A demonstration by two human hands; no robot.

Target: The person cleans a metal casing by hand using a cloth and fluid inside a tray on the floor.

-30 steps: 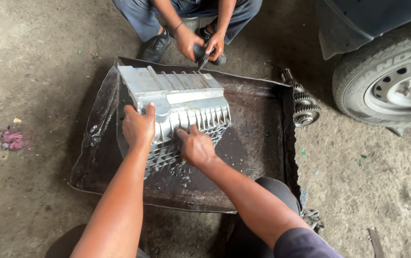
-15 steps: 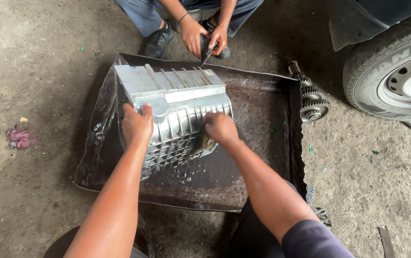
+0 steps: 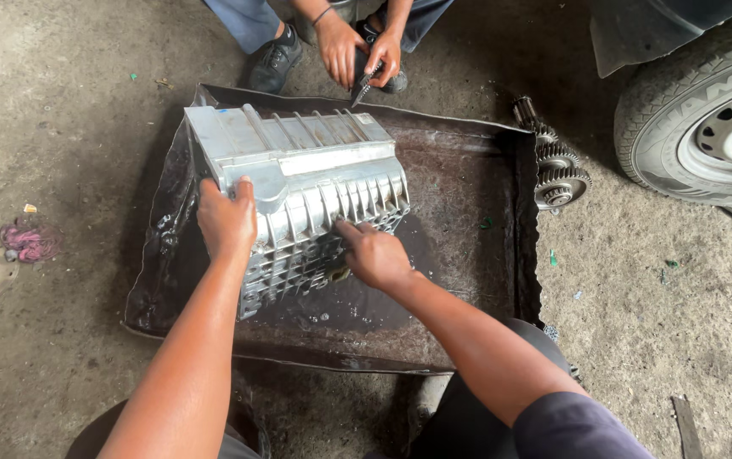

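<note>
A ribbed silver cast-metal housing (image 3: pixel 315 183) lies tilted in a shallow, dark, wet metal tray (image 3: pixel 468 221). My left hand (image 3: pixel 226 221) grips the housing's left edge, fingers curled over the top. My right hand (image 3: pixel 374 255) presses against the lower ribbed side with its fingers closed around a small tan brush (image 3: pixel 340 274), which the hand mostly hides. Wet droplets cover the tray floor below the housing.
Another person crouches at the tray's far edge, their hands (image 3: pixel 357 47) holding a dark pointed tool (image 3: pixel 364 83). A geared shaft (image 3: pixel 553 166) lies on the ground right of the tray. A car tyre (image 3: pixel 706 127) stands at far right, and a pink rag (image 3: pixel 30 240) lies at left.
My right hand slid up and right along the ribbed side, then came back down and left. My left hand stayed on the housing's edge.
</note>
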